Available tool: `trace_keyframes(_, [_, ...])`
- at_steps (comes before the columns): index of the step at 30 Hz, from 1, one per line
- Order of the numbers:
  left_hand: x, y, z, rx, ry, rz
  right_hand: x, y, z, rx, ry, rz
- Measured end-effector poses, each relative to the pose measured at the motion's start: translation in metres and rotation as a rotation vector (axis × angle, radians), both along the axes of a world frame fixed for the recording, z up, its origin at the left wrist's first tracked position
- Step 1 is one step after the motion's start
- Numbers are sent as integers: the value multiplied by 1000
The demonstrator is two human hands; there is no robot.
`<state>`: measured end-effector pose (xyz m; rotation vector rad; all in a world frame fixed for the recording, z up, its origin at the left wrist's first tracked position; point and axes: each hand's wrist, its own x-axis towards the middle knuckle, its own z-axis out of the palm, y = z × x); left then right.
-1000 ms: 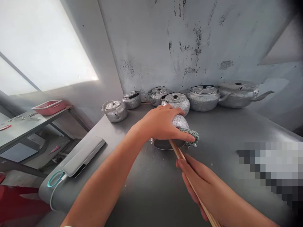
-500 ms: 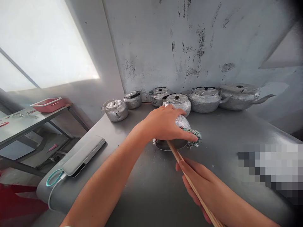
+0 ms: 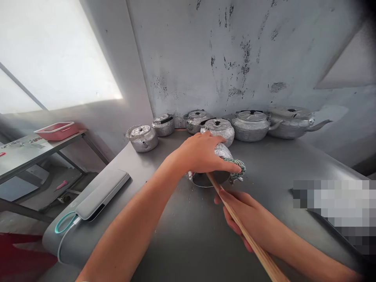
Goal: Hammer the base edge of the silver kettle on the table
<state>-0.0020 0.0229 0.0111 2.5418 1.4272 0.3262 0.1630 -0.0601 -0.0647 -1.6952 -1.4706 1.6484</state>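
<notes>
My left hand is closed over a small silver kettle, which lies tipped with its round mouth facing me. A green and white cord-wrapped handle sticks out beside my left thumb. Much of the kettle is hidden under that hand. My right hand grips a long wooden stick. The stick's far end reaches into the kettle's dark opening, so its tip is out of sight.
Several silver lidded kettles, one a large kettle with a long spout, line the wall. On the grey table a flat grey device with a cable lies at left. A pink basket stands on a side table. Something pixelated sits at right.
The whole view has shifted slightly. My right hand and the stick sit a little farther left in view, with the stick's end still in the kettle's mouth. My left hand keeps its hold.
</notes>
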Motion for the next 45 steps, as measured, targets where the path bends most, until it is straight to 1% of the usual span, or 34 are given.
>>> trace_keyframes(4, [0,1,0,-2,3,9,-3,2,3,10,0,-20])
trace_keyframes(10, [0,2,-1,-1,5,14,-8,5,0,-8,43,-33])
trace_keyframes(17, [2,2,-2,26,5,16,-9,15,10,-92,70,-27])
trace_keyframes(21, [1,2,-2,18,8,16,-7,19,9,-119,87,-31])
trace_keyframes(28, [2,0,-1,4,8,37,-18,11,12,-132,102,-47])
trace_keyframes(33, [1,2,-1,-2,3,37,-14,9,13,-86,51,-24])
trace_keyframes(37, [-1,3,-1,-19,-18,40,-8,10,8,-49,45,4])
trace_keyframes(42, [-1,3,-1,-21,-21,48,-7,10,2,35,47,-3])
trace_keyframes(45, [-2,4,0,-23,-23,51,-9,9,1,17,42,12])
